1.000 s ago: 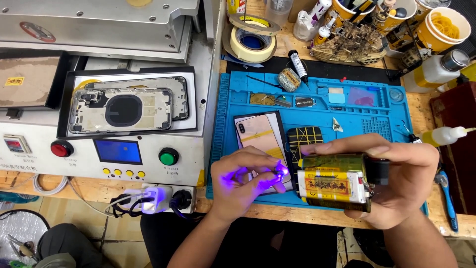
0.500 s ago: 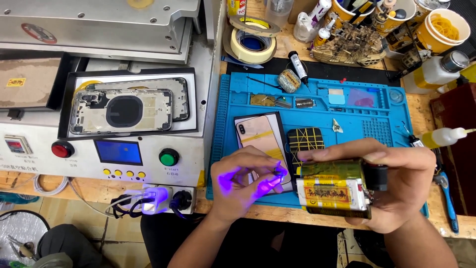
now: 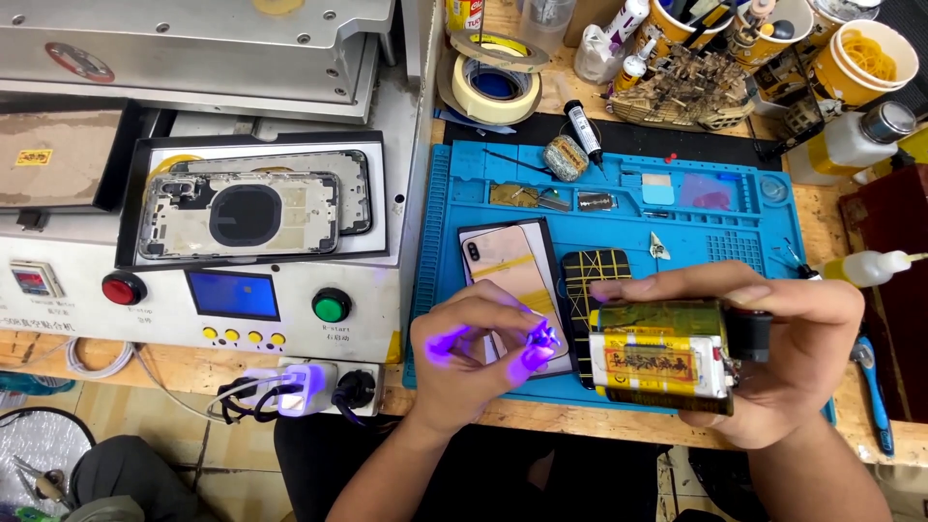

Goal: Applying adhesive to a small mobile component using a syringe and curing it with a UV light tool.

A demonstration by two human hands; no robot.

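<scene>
My right hand (image 3: pixel 797 353) grips a yellow, tape-wrapped lamp block (image 3: pixel 662 360) and holds it sideways above the front of the blue work mat (image 3: pixel 735 227). The block throws violet light onto my left hand (image 3: pixel 469 358). The fingertips of that hand are pinched around a small glowing part (image 3: pixel 538 338), too small to make out. Under my hands lie a gold phone back (image 3: pixel 507 271) and a black panel crossed with yellow tape strips (image 3: pixel 594 275).
A white machine (image 3: pixel 203 300) with red and green buttons stands at the left, with a phone frame (image 3: pixel 242 208) in a black tray on top. Tape rolls (image 3: pixel 493 82), glue tubes, bottles and cups crowd the back. A power strip (image 3: pixel 295 387) hangs at the front edge.
Both hands stay almost in place. The lamp block has shifted slightly, and the violet glow on my left fingertips persists.
</scene>
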